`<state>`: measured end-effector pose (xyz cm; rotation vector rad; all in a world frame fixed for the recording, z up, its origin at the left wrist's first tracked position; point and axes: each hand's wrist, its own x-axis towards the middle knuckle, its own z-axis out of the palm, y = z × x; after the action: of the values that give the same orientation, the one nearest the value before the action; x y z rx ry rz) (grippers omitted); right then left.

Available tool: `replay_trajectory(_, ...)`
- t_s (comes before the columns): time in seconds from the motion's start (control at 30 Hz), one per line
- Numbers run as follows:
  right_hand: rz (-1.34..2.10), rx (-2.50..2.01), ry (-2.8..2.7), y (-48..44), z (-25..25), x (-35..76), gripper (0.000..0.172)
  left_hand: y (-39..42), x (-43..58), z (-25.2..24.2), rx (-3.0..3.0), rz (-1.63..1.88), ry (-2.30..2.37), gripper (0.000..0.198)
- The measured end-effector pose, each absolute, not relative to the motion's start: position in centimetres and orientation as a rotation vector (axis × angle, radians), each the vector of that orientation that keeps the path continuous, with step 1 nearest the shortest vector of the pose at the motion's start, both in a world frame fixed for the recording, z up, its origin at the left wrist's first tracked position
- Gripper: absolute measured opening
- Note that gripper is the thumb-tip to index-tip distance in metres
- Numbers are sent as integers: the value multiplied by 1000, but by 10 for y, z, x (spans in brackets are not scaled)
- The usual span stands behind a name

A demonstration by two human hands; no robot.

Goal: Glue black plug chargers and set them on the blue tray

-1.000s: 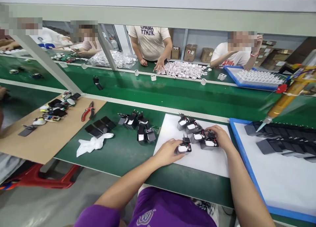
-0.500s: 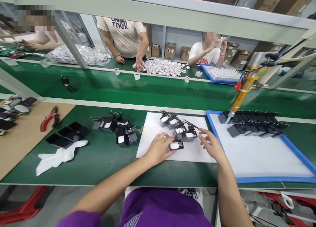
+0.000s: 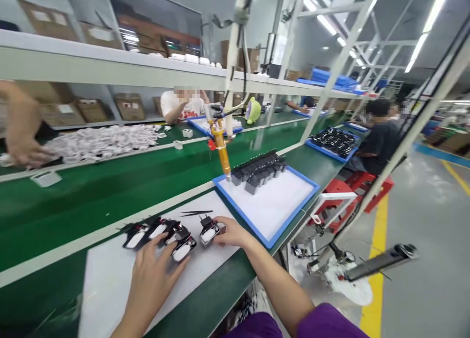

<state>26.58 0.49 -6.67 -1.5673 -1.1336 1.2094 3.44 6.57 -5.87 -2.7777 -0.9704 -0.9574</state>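
Several small black charger units with white labels lie in a row [image 3: 154, 230] on a white sheet [image 3: 113, 274] on the green bench. My left hand [image 3: 152, 274] lies over the row, fingers closed around one unit [image 3: 182, 250] at its near end. My right hand [image 3: 229, 231] pinches a separate unit [image 3: 208, 231] just to the right of the row. Black tweezers [image 3: 194, 213] lie on the sheet behind the units.
A blue-rimmed tray [image 3: 271, 205] with rows of black housings sits to the right, under a hanging yellow screwdriver [image 3: 221, 147]. A green conveyor [image 3: 110, 176] runs behind, with white parts piled beyond. People work across the belt and at the right. A red stool [image 3: 352, 191] stands in the aisle.
The view has swung far to the right. My right hand went from hovering open beside the row to gripping a unit set apart; my left hand stays on a unit.
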Motion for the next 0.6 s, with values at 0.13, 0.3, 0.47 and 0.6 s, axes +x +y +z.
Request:
replay_trajectory(0.13, 1316, -1479, -1140, -14, -67, 272, 55, 65, 50, -55, -2728, -924, -978, 43)
replay_trajectory(0.3, 1282, -1377, -1237, -14, -65, 264, 55, 64, 59, -62, -2679, -915, -1017, 40)
replay_trajectory(0.47, 1085, -1371, -1337, -10, -69, 249, 59, 63, 47, -76, -2721, -1152, -1059, 50)
replay_trajectory(0.6, 885, -1473, -1205, -20, -75, 232, 70, 68, 36, -85, -2834, -1277, -1477, 64)
